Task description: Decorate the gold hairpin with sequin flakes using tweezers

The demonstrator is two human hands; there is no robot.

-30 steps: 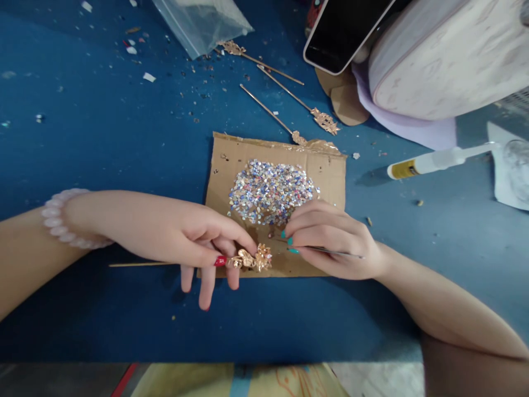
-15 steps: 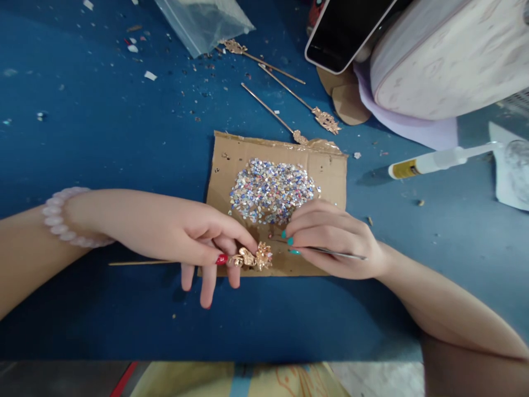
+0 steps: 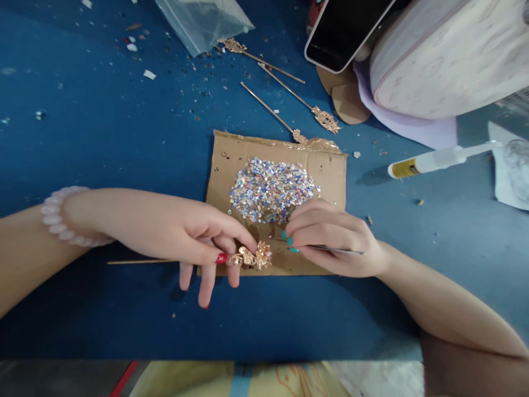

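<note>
A gold hairpin (image 3: 248, 257) with a flower head is pinched in my left hand (image 3: 198, 234), its thin stem running back under the wrist. My right hand (image 3: 334, 240) grips slim metal tweezers (image 3: 336, 250), whose tip points left toward the flower, a small gap away. A tiny reddish chip seems to be at the tip, too small to be sure. Both hands are above the near part of a cardboard piece (image 3: 219, 182). On that cardboard lies a pile of small shiny chips (image 3: 273, 187) in blue, white and pink.
Several more gold hairpins (image 3: 326, 119) lie beyond the cardboard. A clear plastic bag (image 3: 202, 25) is at the back, a phone (image 3: 347, 33) and a pale rounded case (image 3: 450, 55) at the back right. A glue bottle (image 3: 425, 164) lies right. Loose chips dot the blue table (image 3: 103, 138).
Almost nothing differs. The tweezers and right fingers have tilted very slightly; the left hand holds the hairpin in the same place.
</note>
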